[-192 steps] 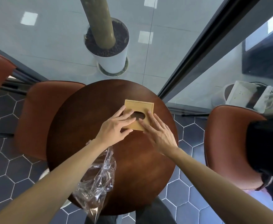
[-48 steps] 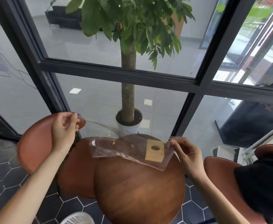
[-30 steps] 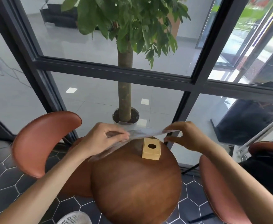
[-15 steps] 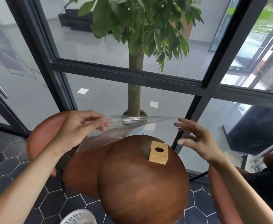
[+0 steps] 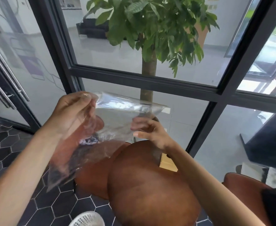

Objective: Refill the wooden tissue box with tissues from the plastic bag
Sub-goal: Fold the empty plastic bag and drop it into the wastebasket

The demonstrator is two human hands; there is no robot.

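A clear plastic bag [image 5: 117, 118] hangs in the air above the left of the round wooden table [image 5: 150, 190]. My left hand [image 5: 72, 115] grips its upper left edge. My right hand [image 5: 148, 131] pinches the bag's right side, fingers curled around the film. The bag looks empty and crumpled at its lower left. The wooden tissue box [image 5: 166, 163] stands on the table's far right; my right forearm hides most of it, and only a corner shows.
Brown leather chairs stand at the left [image 5: 91, 176] and right [image 5: 241, 190] of the table. A glass wall with dark frames [image 5: 143, 82] rises behind, with a potted tree [image 5: 148, 66] beyond it. A white mesh basket [image 5: 86, 219] sits on the hexagon-tiled floor.
My right hand has come in from the right and taken hold of the bag again. Both hands and the bag now sit lower and closer, and my right arm covers the tissue box.
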